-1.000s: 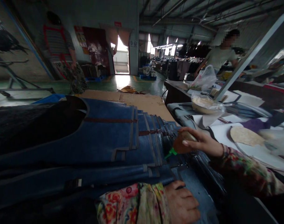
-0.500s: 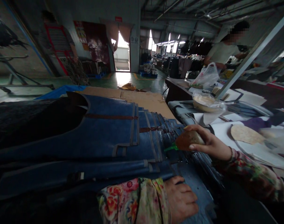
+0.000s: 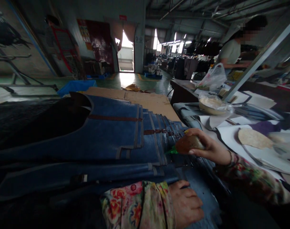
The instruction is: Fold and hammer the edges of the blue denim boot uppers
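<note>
My right hand (image 3: 206,146) is wrapped round a squeeze bottle (image 3: 188,144) with brown contents. The bottle lies almost level, and its green nozzle (image 3: 172,151) points left, close over the stepped edges of the blue panels (image 3: 111,133). These panels overlap in a fanned stack with grey borders and brown strips, and wet, shiny streaks show near the nozzle. Nearer to me, my left hand (image 3: 186,203) rests flat on more blue material (image 3: 197,181), its fingers stretched out and holding nothing.
Brown cardboard (image 3: 149,101) lies beyond the panels. On the right are a bowl in plastic (image 3: 211,105), a pale round piece (image 3: 253,138) and white sheets. A slanted metal post (image 3: 261,54) rises there. One person (image 3: 232,51) works at the right; another (image 3: 64,44) stands at back left.
My right hand has shifted the bottle slightly left along the panel edges. My left hand stays in place on the material. The person at right has changed posture, and the view has swung slightly.
</note>
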A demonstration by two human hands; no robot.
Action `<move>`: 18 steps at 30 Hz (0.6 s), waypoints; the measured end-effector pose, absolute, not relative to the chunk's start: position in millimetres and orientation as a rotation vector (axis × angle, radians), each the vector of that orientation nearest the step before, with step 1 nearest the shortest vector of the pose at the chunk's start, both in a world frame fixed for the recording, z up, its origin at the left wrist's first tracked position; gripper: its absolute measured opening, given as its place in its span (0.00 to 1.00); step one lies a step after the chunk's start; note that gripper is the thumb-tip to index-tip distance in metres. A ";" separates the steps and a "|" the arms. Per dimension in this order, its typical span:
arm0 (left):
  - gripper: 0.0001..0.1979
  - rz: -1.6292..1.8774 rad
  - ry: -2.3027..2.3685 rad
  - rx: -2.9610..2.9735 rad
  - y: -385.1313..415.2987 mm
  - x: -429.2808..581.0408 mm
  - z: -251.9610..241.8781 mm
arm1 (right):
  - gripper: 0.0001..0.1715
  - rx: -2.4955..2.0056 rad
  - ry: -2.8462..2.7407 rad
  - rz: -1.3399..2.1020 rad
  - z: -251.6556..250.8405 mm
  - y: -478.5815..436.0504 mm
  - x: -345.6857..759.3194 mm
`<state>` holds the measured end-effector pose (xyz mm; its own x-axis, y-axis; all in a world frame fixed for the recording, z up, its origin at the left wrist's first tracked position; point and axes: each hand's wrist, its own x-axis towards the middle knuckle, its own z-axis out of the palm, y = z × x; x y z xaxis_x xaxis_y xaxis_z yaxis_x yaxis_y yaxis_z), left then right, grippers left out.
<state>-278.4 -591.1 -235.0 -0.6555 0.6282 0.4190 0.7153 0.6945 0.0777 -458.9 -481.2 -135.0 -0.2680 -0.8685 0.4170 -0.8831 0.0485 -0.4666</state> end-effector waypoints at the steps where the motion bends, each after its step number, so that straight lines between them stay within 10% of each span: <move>1: 0.09 -0.332 -2.542 -1.049 -591.0 -278.7 -236.3 | 0.27 1.865 -2.234 1.030 -136.2 -484.4 -463.3; 18: 0.11 -0.249 -2.470 -1.047 -590.7 -281.7 -246.0 | 0.26 1.960 -2.255 0.993 -132.5 -488.6 -465.6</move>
